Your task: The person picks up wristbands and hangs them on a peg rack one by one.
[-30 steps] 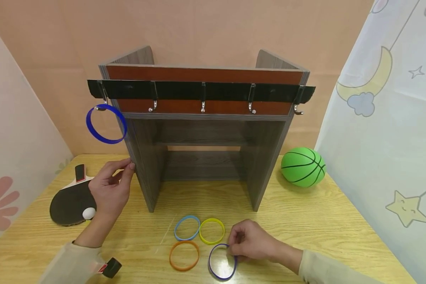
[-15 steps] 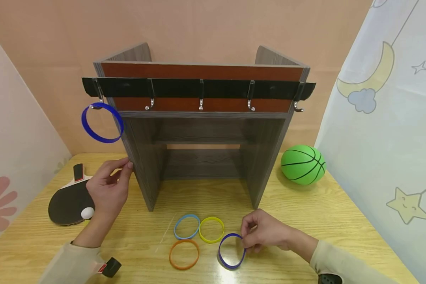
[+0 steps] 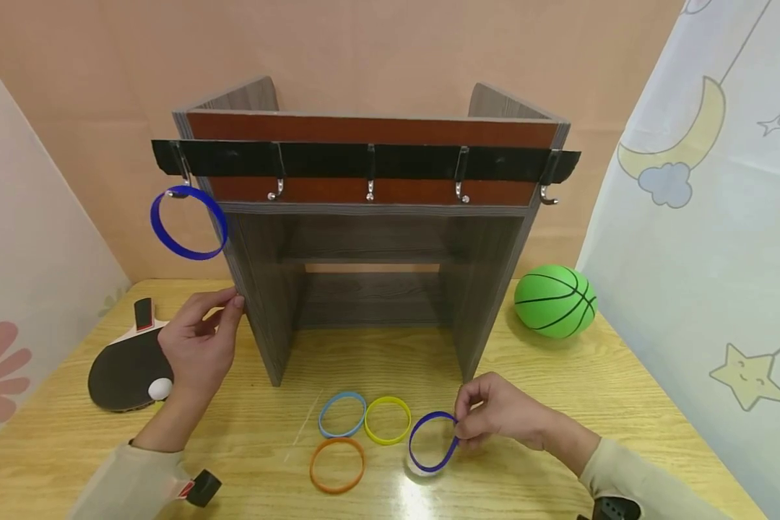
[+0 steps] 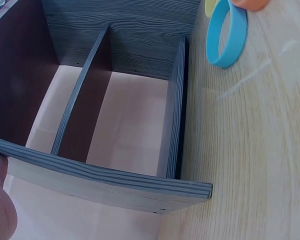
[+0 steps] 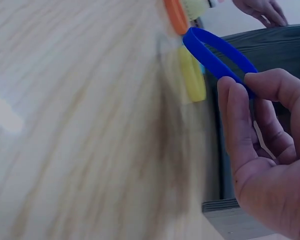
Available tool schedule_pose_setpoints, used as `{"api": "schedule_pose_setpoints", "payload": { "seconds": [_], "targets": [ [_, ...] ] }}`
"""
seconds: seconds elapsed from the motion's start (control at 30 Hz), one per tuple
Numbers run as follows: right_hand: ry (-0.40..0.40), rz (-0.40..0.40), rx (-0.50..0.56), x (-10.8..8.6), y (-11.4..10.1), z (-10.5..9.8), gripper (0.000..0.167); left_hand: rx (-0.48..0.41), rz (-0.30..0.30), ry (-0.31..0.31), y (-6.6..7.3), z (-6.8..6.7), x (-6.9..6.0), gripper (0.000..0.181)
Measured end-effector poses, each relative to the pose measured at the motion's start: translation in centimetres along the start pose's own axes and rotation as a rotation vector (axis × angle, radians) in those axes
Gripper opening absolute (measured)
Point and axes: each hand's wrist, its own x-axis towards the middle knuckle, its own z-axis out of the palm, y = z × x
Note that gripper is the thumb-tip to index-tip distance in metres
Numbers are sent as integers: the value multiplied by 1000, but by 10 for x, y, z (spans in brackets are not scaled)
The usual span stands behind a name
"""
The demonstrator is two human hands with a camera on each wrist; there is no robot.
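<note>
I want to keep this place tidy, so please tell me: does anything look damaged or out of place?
Yes: a pale streak crosses the wood grain of the table, beside the light blue band; scratch or tape, I cannot tell.

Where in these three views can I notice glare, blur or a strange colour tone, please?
Head view: bright glare on the table at bottom centre; right wrist view: another glare patch at the left, wood grain smeared, the blue band and right hand sharper; left wrist view: cool, pale tone, no strong glare.
</note>
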Motion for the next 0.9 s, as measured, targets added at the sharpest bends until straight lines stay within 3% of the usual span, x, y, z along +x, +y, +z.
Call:
{"api": "schedule_pose_setpoints", "payload": {
  "seconds": [0.17,0.37,0.9],
  "targets": [
    [29,-40,9,2,-9,-5,7,1,3,-1,6,2,2,8],
    [52,-84,68,2,-16,-8,9,5,7,-2,2,2,1,7],
    [31,-389,256,15,-56,5,20,2,2,0,6,2,2,7]
  ]
}}
